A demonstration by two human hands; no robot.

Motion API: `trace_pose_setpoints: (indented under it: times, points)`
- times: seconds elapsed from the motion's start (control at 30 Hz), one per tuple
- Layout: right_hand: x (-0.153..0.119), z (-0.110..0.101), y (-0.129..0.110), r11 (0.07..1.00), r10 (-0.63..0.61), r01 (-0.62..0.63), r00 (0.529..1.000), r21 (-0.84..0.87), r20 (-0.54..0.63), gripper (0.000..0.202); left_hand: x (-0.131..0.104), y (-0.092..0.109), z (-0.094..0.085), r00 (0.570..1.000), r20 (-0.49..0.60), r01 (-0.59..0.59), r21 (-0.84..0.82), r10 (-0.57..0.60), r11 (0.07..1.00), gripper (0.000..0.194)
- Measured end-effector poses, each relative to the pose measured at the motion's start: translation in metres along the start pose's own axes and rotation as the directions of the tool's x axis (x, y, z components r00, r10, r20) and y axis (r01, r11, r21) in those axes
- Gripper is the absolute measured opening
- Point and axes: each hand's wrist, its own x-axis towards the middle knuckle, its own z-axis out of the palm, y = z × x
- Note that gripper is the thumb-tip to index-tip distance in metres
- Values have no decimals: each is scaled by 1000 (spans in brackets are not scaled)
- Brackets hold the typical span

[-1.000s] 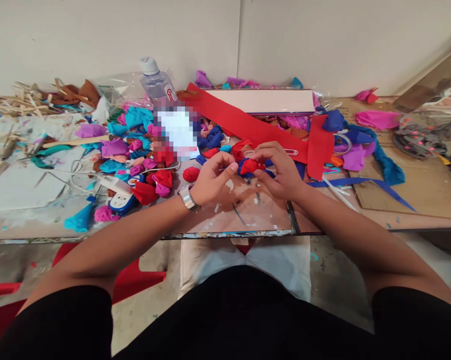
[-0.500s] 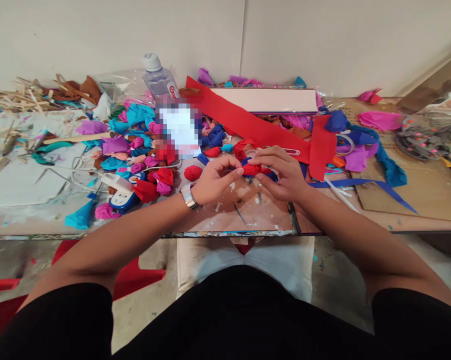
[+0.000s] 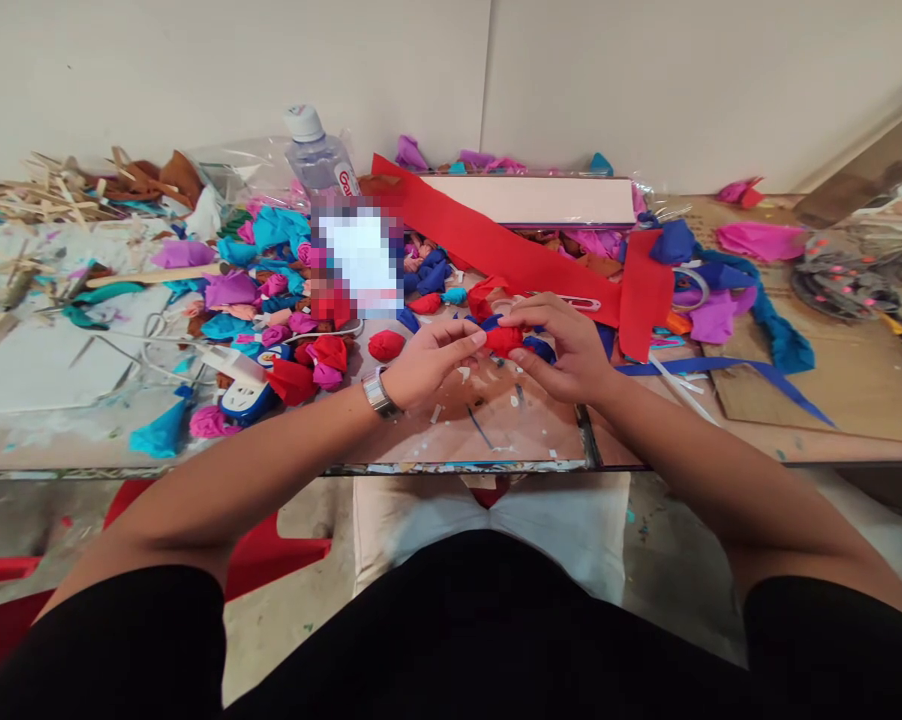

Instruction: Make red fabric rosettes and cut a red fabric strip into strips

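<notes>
Head view: red bundle [image 3: 503, 341] sits between both hands, over the near part of the table [image 3: 451, 435]; can't tell if it touches the surface. Left hand [image 3: 437, 360] has thumb and index nearly together, pinching its left end. Right hand [image 3: 560, 348] is loosely curled, thumb below and fingers above, holding the right end. Blue scraps [image 3: 541, 348] lie just behind. Bundle looks like crumpled thin paper or cloth: probably very light, soft, not slippery, easily crushed or torn. Best hold likely light fingertip pinches at both ends, no hard squeeze on the puffed middle.
</notes>
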Motion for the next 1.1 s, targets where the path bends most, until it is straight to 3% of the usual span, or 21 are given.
trace_pose_setpoints:
  times: [0.2, 0.33, 0.5, 0.63, 0.8, 0.93, 1.1]
  points:
    - [0, 1, 2, 999, -43, 43, 999, 12, 13, 34, 3, 4, 2, 994, -98, 26, -165, -42, 986, 40]
    - [1, 2, 3, 997, -79, 80, 997, -19, 1, 27, 4, 0, 0, 997, -67, 18, -131, -26, 991, 46]
    - [1, 3, 5, 995, -101, 101, 995, -25, 16, 24, 1, 0, -1, 1000, -7, 1, -30, -1, 1000, 37]
    - [0, 4, 6, 995, -88, 89, 996, -43, 23, 23, 3, 2, -1, 995, -66, -74, 27, 75, 997, 35]
    - [2, 3, 6, 987, -139, 134, 989, -91, -45, 22, 6, 2, -5, 960, -173, -213, 67, 222, 975, 37]
    - [3, 3, 5, 985, -127, 119, 990, -123, -55, 17, 5, 3, -7, 929, -81, -342, 176, 360, 923, 33]
    - [2, 2, 5, 986, -93, 83, 993, -142, -66, 16, -1, 11, -2, 957, 18, -287, 229, 291, 930, 45]
